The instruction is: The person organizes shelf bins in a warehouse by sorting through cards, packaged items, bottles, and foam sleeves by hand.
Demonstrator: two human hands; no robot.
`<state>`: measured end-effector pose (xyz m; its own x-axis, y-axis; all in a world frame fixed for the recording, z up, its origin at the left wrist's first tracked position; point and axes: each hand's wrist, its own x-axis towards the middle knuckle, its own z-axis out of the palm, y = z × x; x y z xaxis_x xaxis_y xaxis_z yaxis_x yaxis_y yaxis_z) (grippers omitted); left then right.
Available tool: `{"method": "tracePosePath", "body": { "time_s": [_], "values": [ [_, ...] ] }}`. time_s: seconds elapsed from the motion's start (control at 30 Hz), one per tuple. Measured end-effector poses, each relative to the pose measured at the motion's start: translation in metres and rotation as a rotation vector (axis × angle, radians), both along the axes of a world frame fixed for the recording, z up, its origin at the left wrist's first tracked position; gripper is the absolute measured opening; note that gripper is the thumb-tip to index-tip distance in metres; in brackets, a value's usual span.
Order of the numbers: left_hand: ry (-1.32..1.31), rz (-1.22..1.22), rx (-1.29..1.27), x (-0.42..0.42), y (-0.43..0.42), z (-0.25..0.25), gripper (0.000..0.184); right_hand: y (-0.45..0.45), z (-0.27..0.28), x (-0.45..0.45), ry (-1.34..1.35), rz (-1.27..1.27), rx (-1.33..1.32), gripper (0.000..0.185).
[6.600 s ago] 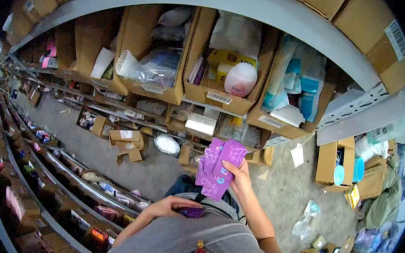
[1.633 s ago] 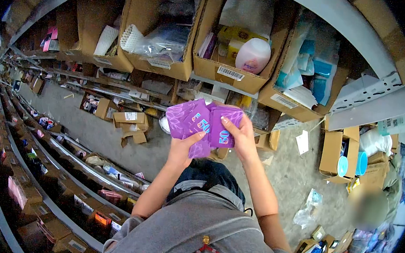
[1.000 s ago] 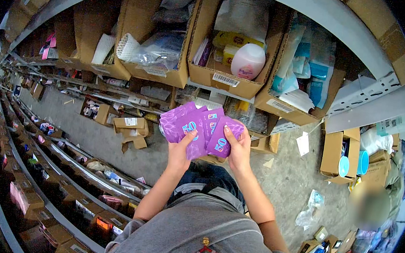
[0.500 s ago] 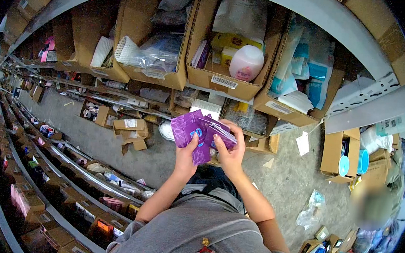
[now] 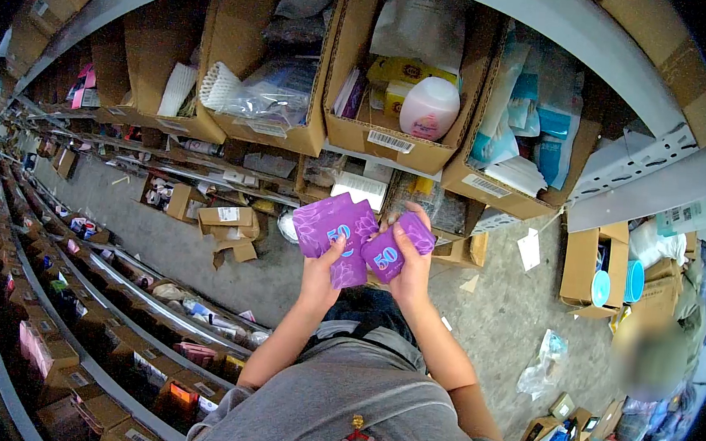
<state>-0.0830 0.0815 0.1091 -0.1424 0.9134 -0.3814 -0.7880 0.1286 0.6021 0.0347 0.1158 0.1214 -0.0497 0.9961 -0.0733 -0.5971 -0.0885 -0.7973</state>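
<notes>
My left hand (image 5: 322, 278) is closed on a fan of purple packets (image 5: 322, 224), its thumb lying over a blue "50" print. In my right hand (image 5: 411, 272) is a smaller group of purple packets (image 5: 385, 257), pinched under the thumb, also with a "50" facing up. The two groups meet or overlap at their inner edges in front of my body. Beyond them, a cardboard bin (image 5: 389, 142) on the shelf holds a pale pink bottle (image 5: 430, 108) and yellow packs.
More bins with bagged goods line the shelf (image 5: 613, 172). An open carton (image 5: 591, 266) with blue round items stands on the floor at right, near a clear plastic bag (image 5: 544, 363). Rows of stocked shelves (image 5: 97, 366) run along the left.
Compared with half a second ago, the packets in my right hand have turned from edge-on to face up, showing their "50". My left hand has hardly moved.
</notes>
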Motion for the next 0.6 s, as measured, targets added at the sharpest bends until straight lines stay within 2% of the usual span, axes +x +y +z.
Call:
{"method": "tracePosePath", "body": {
  "time_s": [0.03, 0.07, 0.2, 0.3, 0.37, 0.4, 0.43, 0.5, 0.57, 0.6],
  "values": [
    [0.048, 0.056, -0.010, 0.003, -0.001, 0.002, 0.029, 0.000, 0.004, 0.000, 0.166, -0.076, -0.138, 0.043],
    [0.096, 0.113, -0.019, 0.005, -0.002, 0.003, 0.031, 0.001, 0.003, -0.001, 0.204, -0.120, -0.168, 0.038],
    [0.189, 0.097, -0.012, 0.006, -0.005, -0.004, 0.034, 0.005, -0.013, 0.008, 0.209, -0.073, -0.339, 0.035],
    [0.180, 0.105, 0.023, 0.007, -0.007, -0.006, 0.034, 0.009, -0.015, 0.011, 0.108, -0.032, -0.445, 0.037],
    [0.154, 0.142, 0.011, 0.007, -0.008, -0.004, 0.034, 0.011, -0.023, 0.011, -0.407, 0.008, -0.161, 0.044],
    [0.154, 0.141, 0.011, 0.006, -0.009, -0.003, 0.034, 0.010, -0.023, 0.012, -0.431, 0.078, -0.110, 0.046],
    [0.166, 0.103, 0.035, 0.005, -0.009, -0.001, 0.033, 0.009, -0.022, 0.010, -0.431, 0.078, -0.110, 0.046],
    [0.177, 0.068, 0.057, 0.004, -0.009, -0.002, 0.032, 0.007, -0.020, 0.001, -0.216, 0.212, -0.105, 0.043],
    [0.126, -0.022, 0.039, 0.005, -0.008, -0.006, 0.031, 0.006, -0.016, -0.002, -0.180, 0.220, -0.141, 0.042],
    [0.127, -0.019, 0.039, 0.005, -0.009, -0.008, 0.031, 0.007, -0.018, -0.003, -0.121, 0.232, -0.226, 0.040]
  ]
}}
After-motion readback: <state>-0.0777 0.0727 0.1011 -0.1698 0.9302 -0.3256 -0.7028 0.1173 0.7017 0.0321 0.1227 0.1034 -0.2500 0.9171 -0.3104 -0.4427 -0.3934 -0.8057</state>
